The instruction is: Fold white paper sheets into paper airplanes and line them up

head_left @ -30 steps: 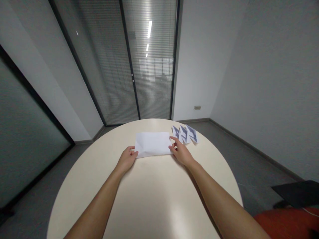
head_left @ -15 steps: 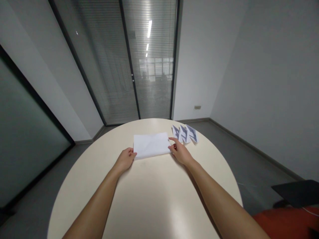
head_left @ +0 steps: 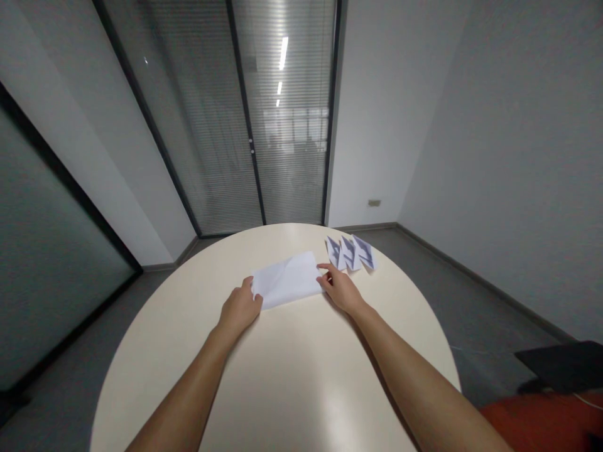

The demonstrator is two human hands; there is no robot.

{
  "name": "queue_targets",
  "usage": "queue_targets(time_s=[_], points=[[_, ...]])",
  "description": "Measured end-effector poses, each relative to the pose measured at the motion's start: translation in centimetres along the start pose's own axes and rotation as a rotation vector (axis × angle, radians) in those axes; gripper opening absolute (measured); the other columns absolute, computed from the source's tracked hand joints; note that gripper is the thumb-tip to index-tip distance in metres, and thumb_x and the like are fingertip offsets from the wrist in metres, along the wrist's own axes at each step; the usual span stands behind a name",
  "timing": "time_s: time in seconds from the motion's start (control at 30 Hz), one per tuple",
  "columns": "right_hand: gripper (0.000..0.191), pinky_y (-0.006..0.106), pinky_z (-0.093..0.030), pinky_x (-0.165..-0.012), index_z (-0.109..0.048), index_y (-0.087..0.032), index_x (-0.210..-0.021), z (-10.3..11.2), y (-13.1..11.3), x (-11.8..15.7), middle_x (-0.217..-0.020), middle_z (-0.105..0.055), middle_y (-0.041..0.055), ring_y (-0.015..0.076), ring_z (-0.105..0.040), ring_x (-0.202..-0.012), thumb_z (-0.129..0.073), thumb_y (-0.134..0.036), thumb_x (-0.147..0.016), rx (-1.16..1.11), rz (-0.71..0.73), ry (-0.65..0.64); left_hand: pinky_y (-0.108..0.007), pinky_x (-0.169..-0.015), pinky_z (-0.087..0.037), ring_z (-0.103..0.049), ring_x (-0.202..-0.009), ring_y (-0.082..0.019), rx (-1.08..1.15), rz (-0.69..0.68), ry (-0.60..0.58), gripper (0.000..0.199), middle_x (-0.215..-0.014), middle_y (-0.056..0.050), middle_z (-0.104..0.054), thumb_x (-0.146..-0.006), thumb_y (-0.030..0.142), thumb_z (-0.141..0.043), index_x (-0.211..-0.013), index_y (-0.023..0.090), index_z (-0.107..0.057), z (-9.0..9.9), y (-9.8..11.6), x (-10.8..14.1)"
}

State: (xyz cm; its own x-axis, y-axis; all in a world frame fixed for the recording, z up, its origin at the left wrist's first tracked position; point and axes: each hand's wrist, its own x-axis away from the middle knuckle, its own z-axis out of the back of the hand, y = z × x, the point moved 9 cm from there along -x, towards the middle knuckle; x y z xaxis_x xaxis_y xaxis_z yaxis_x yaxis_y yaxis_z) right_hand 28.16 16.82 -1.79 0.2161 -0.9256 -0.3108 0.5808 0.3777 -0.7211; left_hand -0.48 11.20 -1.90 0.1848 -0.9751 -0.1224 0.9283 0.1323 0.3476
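Observation:
A white sheet of paper point(head_left: 287, 279), seemingly folded into a long rectangle, lies slanted on the round table, its left end nearer me. My left hand point(head_left: 239, 307) grips that left end, thumb at the near corner and fingers at the far one. At the opposite end, the thumb and fingers of my right hand point(head_left: 342, 289) close on the right edge. Just beyond my right hand stand three folded paper boats point(head_left: 348, 253) in a row, close together.
The cream round table point(head_left: 282, 376) has its far edge near a glass partition with blinds point(head_left: 292, 157). A red seat point(head_left: 532, 420) and a dark flat object point(head_left: 560, 364) are at the lower right, beyond the table's edge.
The left end of the paper has swung towards me, so the sheet now slants. My left hand has shifted slightly right and its fingers have spread along the edge. My right hand stays almost in place.

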Motion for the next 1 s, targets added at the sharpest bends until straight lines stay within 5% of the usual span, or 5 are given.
queue_targets(time_s=[0.2,0.37,0.73,0.87,1.0], points=[[0.035,0.029,-0.045,-0.074,-0.063,-0.020,-0.125,-0.2,-0.1,0.1,-0.087,-0.068,0.0025,0.0178,-0.063,-0.078,-0.060,-0.029,-0.092,0.042,0.000,-0.038,-0.047,-0.090,-0.050,-0.069,-0.102,-0.038,-0.217,-0.052,0.062,0.054,-0.110,-0.025,-0.071,-0.097,0.038,-0.044,-0.140,0.007,-0.054,1.1,1.4,0.9],[0.033,0.028,-0.043,-0.072,-0.064,-0.022,-0.124,-0.3,-0.6,0.3,-0.088,-0.070,0.0028,0.0179,-0.064,-0.079,-0.060,-0.028,-0.092,0.063,-0.004,-0.073,-0.049,-0.118,-0.036,-0.045,-0.143,-0.035,-0.097,-0.232,0.213,0.051,-0.154,-0.020,-0.049,-0.099,0.037,-0.045,-0.143,0.013,-0.054,1.7,3.3,1.1],[0.029,0.034,-0.049,-0.085,-0.067,-0.021,-0.120,0.5,-1.7,0.6,-0.123,-0.070,0.0097,0.0240,-0.067,-0.099,-0.058,-0.026,-0.093,0.262,0.005,-0.020,-0.055,-0.125,-0.017,-0.016,-0.156,-0.035,0.047,-0.360,-0.141,0.059,-0.167,-0.014,-0.026,-0.102,0.045,-0.037,-0.154,0.019,-0.043,-4.5,4.2,1.5],[0.035,0.039,-0.045,-0.107,-0.066,-0.020,-0.128,0.0,-4.1,1.0,-0.142,-0.060,0.0124,0.0267,-0.059,-0.125,-0.051,-0.029,-0.098,0.298,0.183,-0.018,-0.054,-0.125,-0.017,-0.016,-0.157,-0.034,0.024,-0.371,-0.167,0.061,-0.167,-0.015,-0.026,-0.102,0.048,-0.036,-0.154,0.017,-0.044,-4.8,4.9,1.9],[0.049,0.043,-0.033,-0.121,-0.055,-0.016,-0.145,-3.3,-6.5,2.7,-0.154,-0.050,0.0141,0.0268,-0.045,-0.143,-0.047,-0.037,-0.102,0.266,0.399,-0.222,-0.050,-0.125,-0.021,-0.020,-0.156,-0.031,0.058,-0.454,-0.178,0.064,-0.166,-0.016,-0.028,-0.100,0.049,-0.042,-0.155,0.015,-0.042,-4.8,6.9,2.8]])
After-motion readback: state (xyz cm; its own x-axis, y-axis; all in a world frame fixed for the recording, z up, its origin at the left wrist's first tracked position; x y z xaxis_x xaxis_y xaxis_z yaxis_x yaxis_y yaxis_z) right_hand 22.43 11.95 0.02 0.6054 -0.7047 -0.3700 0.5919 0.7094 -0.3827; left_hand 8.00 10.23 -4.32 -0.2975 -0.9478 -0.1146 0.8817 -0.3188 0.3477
